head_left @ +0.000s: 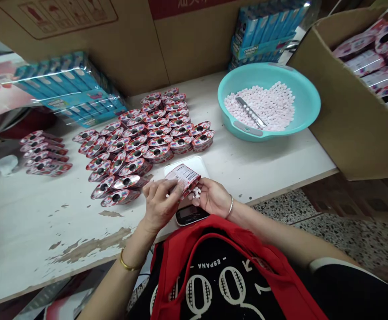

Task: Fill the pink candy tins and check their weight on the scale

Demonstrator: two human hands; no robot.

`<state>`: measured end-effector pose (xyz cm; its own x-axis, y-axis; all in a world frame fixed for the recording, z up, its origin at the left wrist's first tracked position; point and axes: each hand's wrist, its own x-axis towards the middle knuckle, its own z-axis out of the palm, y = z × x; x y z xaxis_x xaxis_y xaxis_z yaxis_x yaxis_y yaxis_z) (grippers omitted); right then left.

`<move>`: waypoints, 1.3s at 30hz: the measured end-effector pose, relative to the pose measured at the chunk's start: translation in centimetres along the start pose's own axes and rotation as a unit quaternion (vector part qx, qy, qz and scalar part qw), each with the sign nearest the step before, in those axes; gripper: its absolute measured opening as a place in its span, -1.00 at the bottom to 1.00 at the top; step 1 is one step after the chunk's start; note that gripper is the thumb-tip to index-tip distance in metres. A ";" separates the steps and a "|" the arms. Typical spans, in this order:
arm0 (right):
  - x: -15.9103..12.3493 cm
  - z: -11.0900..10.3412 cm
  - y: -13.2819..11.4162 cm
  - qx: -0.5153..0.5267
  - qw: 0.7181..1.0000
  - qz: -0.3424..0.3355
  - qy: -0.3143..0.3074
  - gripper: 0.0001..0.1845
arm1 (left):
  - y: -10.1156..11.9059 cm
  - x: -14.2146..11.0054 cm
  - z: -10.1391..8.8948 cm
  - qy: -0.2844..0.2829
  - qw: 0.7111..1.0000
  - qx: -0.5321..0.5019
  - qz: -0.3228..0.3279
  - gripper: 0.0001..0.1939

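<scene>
My left hand is closed around a small red and pink printed candy container, tilted over with its open end toward my right hand. Cupped under that end, my right hand holds several small white candies by the fingers. Both hands are above a white kitchen scale with a dark display; its pale top is partly hidden by them. To the left stand rows of similar oval containers, each with a dark round opening on top.
A turquoise basin of pale candies, with a metal strip lying in it, stands at the right. Wrapped blue boxes stand behind the rows. A cardboard box of printed containers is far right. The table's front edge is close to my body.
</scene>
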<state>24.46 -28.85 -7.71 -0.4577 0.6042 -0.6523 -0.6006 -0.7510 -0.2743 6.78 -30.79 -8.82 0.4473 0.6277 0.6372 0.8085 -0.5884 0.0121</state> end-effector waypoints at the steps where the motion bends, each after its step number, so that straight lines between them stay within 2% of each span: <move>1: -0.1 0.0 0.0 -0.003 1.000 -0.005 -0.001 -0.69 | 0.1 0.0 -0.2 0.008 1.000 -0.002 0.006 -0.66; 4: -0.2 0.0 0.1 -0.010 1.000 -0.015 -0.015 -0.68 | 0.2 0.2 -0.7 0.023 1.000 -0.014 0.014 -0.61; 9: -0.1 -0.1 0.2 0.001 1.000 -0.003 -0.023 -0.71 | 0.0 -0.1 0.1 -0.009 0.999 -0.040 -0.014 -0.65; 14: -0.2 -0.9 -0.2 -0.014 1.000 0.009 -0.017 -0.68 | 0.1 -0.4 1.4 -0.017 0.984 -0.141 -0.105 -0.63; 19: -0.9 -2.6 -0.9 -0.025 0.999 0.007 -0.019 -0.79 | 0.2 0.1 2.7 -0.057 0.936 -0.247 -0.244 -0.72; 21: -1.4 -3.1 -1.4 -0.022 1.000 -0.017 -0.003 -0.83 | 0.1 0.2 3.1 -0.078 0.927 -0.254 -0.266 -0.72; 24: -2.2 -3.4 -2.1 -0.008 0.998 -0.059 0.021 -0.83 | 0.1 -0.1 3.4 -0.091 0.931 -0.244 -0.256 -0.66; 26: -2.8 -3.3 -2.3 -0.010 0.996 -0.084 0.026 -0.84 | 0.3 -0.4 3.1 -0.059 0.943 -0.221 -0.241 -0.55; 28: -3.3 -3.0 -2.6 -0.026 0.994 -0.103 0.020 -0.83 | 0.4 -0.7 2.3 0.000 0.954 -0.191 -0.229 -0.47; 31: -4.0 -2.2 -3.1 -0.068 0.989 -0.128 0.001 -0.79 | 0.3 -1.2 0.7 0.064 0.957 -0.164 -0.232 -0.56; 35: -4.8 -1.2 -3.8 -0.109 0.981 -0.160 -0.016 -0.77 | -0.1 -2.4 -1.3 0.078 0.944 -0.149 -0.285 -0.72; 39: -5.3 -1.2 -4.2 -0.146 0.971 -0.187 0.010 -0.76 | -0.3 -4.8 -2.2 0.068 0.929 -0.143 -0.334 -0.80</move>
<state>30.20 -29.18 -3.95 -0.2285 0.8463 -0.4812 -0.5094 -0.5252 -0.6817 3.56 -34.73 -10.22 -0.1851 0.8428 0.5054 0.7458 -0.2144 0.6307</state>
